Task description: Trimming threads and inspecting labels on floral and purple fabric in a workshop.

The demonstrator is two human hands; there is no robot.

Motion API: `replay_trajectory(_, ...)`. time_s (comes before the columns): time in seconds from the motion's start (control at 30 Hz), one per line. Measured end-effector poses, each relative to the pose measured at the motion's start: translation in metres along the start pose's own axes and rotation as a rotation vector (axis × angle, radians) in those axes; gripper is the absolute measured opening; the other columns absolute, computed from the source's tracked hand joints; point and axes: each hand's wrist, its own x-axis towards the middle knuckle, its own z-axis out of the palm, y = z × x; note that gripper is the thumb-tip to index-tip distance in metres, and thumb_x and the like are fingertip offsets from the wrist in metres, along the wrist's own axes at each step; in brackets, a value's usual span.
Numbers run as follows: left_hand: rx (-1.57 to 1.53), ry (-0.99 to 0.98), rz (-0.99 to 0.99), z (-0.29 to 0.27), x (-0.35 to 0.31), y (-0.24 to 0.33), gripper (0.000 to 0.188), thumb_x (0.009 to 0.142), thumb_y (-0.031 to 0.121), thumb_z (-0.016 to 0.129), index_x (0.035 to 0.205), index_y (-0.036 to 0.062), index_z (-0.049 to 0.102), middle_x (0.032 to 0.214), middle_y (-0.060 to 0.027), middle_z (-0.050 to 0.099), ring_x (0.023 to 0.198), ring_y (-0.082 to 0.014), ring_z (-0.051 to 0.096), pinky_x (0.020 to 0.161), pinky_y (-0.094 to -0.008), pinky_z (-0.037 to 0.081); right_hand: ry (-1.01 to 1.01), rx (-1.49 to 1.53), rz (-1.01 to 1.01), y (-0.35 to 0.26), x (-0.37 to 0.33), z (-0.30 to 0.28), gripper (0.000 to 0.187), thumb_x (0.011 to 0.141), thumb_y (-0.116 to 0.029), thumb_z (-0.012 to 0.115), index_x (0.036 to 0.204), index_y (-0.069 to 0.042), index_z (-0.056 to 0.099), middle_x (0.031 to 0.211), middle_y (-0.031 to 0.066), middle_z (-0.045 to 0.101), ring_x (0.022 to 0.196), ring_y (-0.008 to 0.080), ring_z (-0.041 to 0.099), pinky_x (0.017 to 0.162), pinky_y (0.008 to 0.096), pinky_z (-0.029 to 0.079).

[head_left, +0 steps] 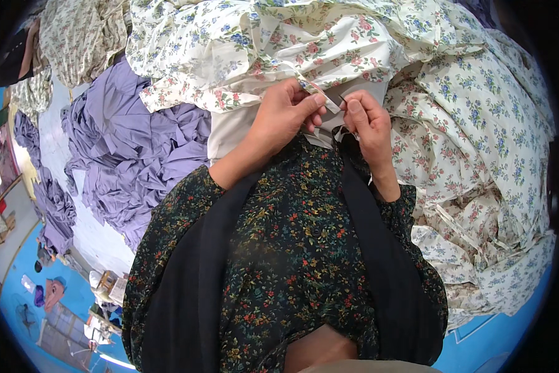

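While the left hand (287,112) is pinching a strip (331,105), seemingly to steady it, the right hand (369,124) is pinching a dark sliver (342,98) just beside it.

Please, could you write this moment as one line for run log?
left hand: pinching pale strip | right hand: pinching small dark item, type unclear | nearby: floral fabric, purple fabric

A strip (330,104) is held in the left hand (289,109), an object (342,98) in the right hand (368,124). Cloth (329,43) is spread beyond; a pile (466,155) is set right, a heap (124,124) left, on the surface (57,127).
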Motion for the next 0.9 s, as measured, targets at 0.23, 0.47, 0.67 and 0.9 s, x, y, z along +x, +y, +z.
replay_trajectory(0.23,-0.110,0.020,-0.006,0.002,0.006,0.000,0.018,0.091,0.017,0.066,0.094,-0.0002,0.062,0.072,-0.0022,0.060,0.056,-0.0079,0.052,0.049,-0.0209,0.041,-0.092,0.312,0.285,0.000,-0.006,-0.003,0.012,0.090,-0.014,0.064,0.092,-0.003,0.060,0.066,-0.0049,0.051,0.052,0.0020,0.038,0.049,0.0169,0.029)
replay_trajectory(0.47,-0.200,0.119,-0.008,-0.006,0.013,0.006,0.019,0.093,0.020,0.063,0.088,0.0019,0.062,0.070,-0.0026,0.060,0.053,-0.0092,0.051,0.049,-0.0212,0.040,-0.112,0.442,0.388,-0.004,-0.019,-0.034,0.011,0.088,-0.012,0.063,0.090,-0.002,0.059,0.062,-0.0041,0.047,0.048,0.0032,0.037,0.045,0.0193,0.027)
replay_trajectory(0.67,-0.157,0.092,0.038,-0.005,0.005,0.006,0.022,0.094,0.022,0.061,0.083,0.0026,0.061,0.069,-0.0031,0.062,0.054,-0.0091,0.054,0.049,-0.0213,0.041,0.033,-0.304,0.163,0.002,-0.008,-0.042,0.015,0.085,-0.010,0.067,0.098,-0.004,0.063,0.071,0.0013,0.057,0.055,0.0099,0.051,0.049,0.0214,0.038)
replay_trajectory(0.9,0.776,-0.224,0.296,-0.035,-0.036,-0.004,0.024,0.086,0.020,0.066,0.081,-0.0029,0.065,0.060,-0.0159,0.058,0.052,-0.0167,0.053,0.054,-0.0342,0.042,0.279,-1.195,-0.722,-0.039,0.058,-0.008,0.055,0.073,-0.011,0.071,0.126,-0.016,0.057,0.126,0.0037,0.057,0.089,0.0270,0.065,0.070,0.0348,0.053)
